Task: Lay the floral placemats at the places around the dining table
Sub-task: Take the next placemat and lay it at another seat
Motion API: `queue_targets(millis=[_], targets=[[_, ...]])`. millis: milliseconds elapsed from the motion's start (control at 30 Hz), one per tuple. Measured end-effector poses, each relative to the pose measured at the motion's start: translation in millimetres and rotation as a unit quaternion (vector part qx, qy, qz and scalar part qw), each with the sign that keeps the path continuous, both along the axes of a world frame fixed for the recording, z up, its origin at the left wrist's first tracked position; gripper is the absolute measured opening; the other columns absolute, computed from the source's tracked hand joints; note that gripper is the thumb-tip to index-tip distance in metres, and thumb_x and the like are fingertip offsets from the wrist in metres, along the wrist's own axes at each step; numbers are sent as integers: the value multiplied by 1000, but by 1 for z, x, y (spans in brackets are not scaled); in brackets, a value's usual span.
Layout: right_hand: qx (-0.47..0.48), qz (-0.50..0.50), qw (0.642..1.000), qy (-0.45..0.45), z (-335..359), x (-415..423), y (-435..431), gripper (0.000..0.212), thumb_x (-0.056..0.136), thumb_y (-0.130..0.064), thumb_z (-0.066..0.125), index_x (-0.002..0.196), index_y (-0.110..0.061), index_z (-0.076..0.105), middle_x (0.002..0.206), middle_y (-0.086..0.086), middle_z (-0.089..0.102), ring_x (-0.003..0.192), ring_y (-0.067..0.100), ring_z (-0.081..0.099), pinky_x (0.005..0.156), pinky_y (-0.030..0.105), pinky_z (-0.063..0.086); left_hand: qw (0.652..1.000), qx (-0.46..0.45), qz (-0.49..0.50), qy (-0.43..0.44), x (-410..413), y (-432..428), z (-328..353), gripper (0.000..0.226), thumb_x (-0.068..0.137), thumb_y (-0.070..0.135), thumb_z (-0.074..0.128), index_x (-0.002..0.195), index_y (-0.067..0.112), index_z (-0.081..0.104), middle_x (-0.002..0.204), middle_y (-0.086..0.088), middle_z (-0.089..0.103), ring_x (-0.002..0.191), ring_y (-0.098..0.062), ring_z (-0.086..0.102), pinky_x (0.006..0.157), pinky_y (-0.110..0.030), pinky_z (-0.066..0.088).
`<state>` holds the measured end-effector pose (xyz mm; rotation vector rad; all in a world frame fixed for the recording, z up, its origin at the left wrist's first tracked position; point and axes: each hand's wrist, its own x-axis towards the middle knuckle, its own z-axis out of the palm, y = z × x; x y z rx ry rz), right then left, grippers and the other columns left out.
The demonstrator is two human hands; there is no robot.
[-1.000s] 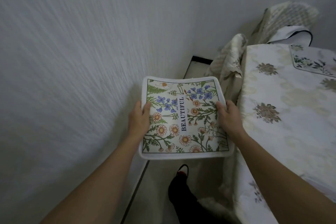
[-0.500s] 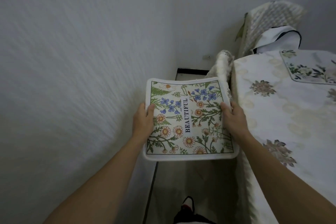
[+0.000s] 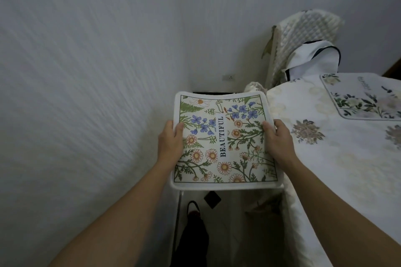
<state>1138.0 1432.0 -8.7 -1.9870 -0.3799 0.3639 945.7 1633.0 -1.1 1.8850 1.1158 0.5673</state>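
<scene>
A floral placemat (image 3: 223,143) printed with daisies, blue flowers and the word BEAUTIFUL hangs in the air between the wall and the table. My left hand (image 3: 171,143) grips its left edge, thumb on top. Its right edge is gripped by my right hand (image 3: 277,141), thumb on the print. The dining table (image 3: 338,158), under a pale flowered cloth, lies to the right. A second floral placemat (image 3: 364,97) lies flat on it at the far right.
A textured white wall (image 3: 86,93) runs close along the left. A chair with a quilted cover (image 3: 301,34) and a white cloth (image 3: 312,60) stands at the table's far end. My dark trouser leg and shoe (image 3: 193,232) stand on the narrow floor strip.
I have moved forward along the gap beside the table. The held placemat has come nearer the table's far corner, and the second placemat shows more fully.
</scene>
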Motion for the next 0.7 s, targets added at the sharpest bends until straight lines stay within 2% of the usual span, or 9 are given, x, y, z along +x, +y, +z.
queue_targets(millis=[133, 200, 267, 467, 533, 633, 700], targets=[[-19, -29, 999, -31, 0, 41, 32, 22, 100, -36, 48, 103, -15, 55, 90, 1, 68, 79, 20, 66, 63, 33, 51, 1000, -20, -20, -4, 59, 42, -12, 30, 103, 39, 41, 98, 11, 52, 82, -2, 66, 73, -20, 69, 63, -43, 60], [-27, -52, 997, -41, -1, 61, 48, 22, 100, -36, 48, 99, -14, 54, 87, 2, 67, 79, 23, 65, 65, 38, 53, 999, -44, -28, -17, 89, 66, -17, 30, 102, 42, 41, 95, 15, 52, 85, -6, 68, 74, -23, 70, 65, -49, 60], [-37, -72, 996, -39, -2, 77, 62, 22, 99, -37, 48, 98, -15, 53, 87, 2, 67, 80, 25, 66, 69, 43, 55, 997, -60, -35, -23, 117, 85, -18, 31, 102, 42, 41, 93, 15, 52, 86, -8, 69, 76, -24, 71, 66, -50, 60], [-52, -138, 988, -36, 8, 121, 81, 27, 99, -40, 48, 97, -13, 51, 84, 2, 67, 76, 22, 66, 65, 41, 55, 992, -57, -107, -40, 207, 120, -7, 27, 103, 36, 41, 93, 15, 55, 85, -5, 66, 79, -24, 67, 69, -43, 58], [-52, -166, 984, -36, 9, 136, 78, 28, 99, -41, 48, 96, -13, 51, 84, 2, 66, 76, 22, 66, 64, 40, 55, 988, -59, -136, -41, 234, 123, -4, 25, 104, 35, 41, 87, 20, 52, 80, 0, 63, 75, -22, 65, 65, -37, 55], [-53, -212, 975, -35, 9, 157, 65, 28, 99, -41, 48, 97, -13, 52, 86, 2, 66, 78, 22, 64, 64, 37, 51, 980, -55, -183, -49, 277, 119, 3, 26, 104, 32, 41, 89, 15, 52, 74, 7, 59, 67, -10, 59, 53, -19, 44], [-55, -242, 968, -35, 7, 171, 52, 28, 99, -41, 48, 98, -14, 52, 87, 0, 66, 79, 21, 64, 66, 37, 51, 973, -54, -219, -48, 307, 112, 4, 26, 104, 34, 40, 92, 14, 53, 77, 6, 61, 68, -8, 60, 53, -20, 43]])
